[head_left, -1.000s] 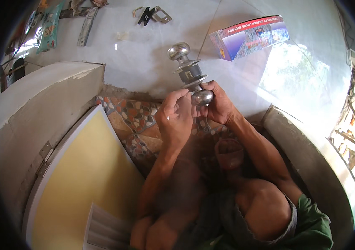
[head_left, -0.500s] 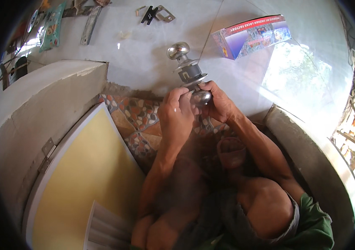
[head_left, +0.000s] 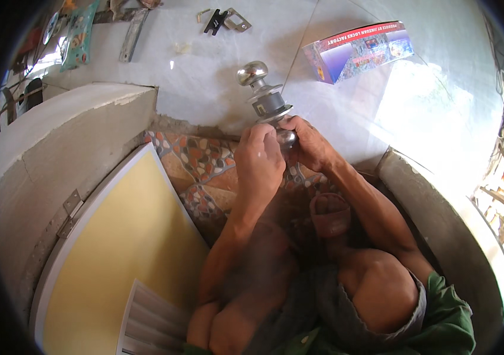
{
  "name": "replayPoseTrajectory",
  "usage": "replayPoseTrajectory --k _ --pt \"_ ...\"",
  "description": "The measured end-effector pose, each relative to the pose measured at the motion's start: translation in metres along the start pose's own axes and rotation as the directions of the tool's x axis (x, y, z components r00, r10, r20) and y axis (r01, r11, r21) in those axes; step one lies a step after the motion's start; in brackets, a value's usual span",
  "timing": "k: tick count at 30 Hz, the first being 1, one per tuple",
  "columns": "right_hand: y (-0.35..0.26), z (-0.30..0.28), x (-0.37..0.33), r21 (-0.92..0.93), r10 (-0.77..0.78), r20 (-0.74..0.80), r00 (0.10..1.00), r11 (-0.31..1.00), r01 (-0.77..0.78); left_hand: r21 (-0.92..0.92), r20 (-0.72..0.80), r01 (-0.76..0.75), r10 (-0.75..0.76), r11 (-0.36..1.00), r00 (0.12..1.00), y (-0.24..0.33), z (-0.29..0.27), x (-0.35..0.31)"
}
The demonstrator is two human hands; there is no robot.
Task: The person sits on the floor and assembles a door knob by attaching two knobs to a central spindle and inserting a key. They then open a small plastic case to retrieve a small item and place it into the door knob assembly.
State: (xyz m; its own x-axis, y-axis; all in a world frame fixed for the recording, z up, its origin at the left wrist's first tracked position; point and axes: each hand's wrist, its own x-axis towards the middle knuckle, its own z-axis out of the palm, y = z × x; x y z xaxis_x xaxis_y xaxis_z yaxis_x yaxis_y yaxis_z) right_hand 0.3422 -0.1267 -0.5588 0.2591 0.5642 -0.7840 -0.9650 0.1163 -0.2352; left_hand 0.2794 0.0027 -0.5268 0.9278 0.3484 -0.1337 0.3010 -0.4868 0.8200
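Right of the yellow door (head_left: 127, 207), the left hand (head_left: 259, 157) curls its fingers against the near end of the doorknob (head_left: 270, 103); their exact hold is hidden. The doorknob points out over the pale floor (head_left: 204, 89). The right hand (head_left: 311, 145) grips that end too; loosened fingers could let the smooth metal slip.
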Motion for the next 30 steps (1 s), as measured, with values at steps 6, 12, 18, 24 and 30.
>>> replayPoseTrajectory --k 6,12,18,24,30 --pt "0.001 0.003 -0.003 0.054 -0.014 -0.032 0.999 0.998 0.016 -0.351 0.19 0.556 -0.524 0.754 0.83 0.014 -0.007 -0.001" --pt "0.003 -0.005 0.003 0.066 -0.02 -0.039 0.999 0.998 0.023 -0.296 0.248 0.469 -0.407 0.832 0.879 0.007 -0.014 0.006" --pt "0.008 -0.004 0.004 -0.031 -0.048 -0.026 0.999 0.998 0.047 -0.159 0.115 0.322 -0.307 0.933 0.945 0.0 -0.007 0.003" --pt "0.01 -0.007 0.004 0.035 -0.003 -0.051 0.999 0.999 0.005 -0.288 0.095 0.323 -0.309 0.901 0.946 -0.002 -0.003 -0.006" --pt "0.003 0.009 0.0 0.08 0.019 -0.093 0.996 0.997 -0.012 -0.353 0.044 0.275 -0.277 0.895 0.96 0.004 -0.001 -0.008"
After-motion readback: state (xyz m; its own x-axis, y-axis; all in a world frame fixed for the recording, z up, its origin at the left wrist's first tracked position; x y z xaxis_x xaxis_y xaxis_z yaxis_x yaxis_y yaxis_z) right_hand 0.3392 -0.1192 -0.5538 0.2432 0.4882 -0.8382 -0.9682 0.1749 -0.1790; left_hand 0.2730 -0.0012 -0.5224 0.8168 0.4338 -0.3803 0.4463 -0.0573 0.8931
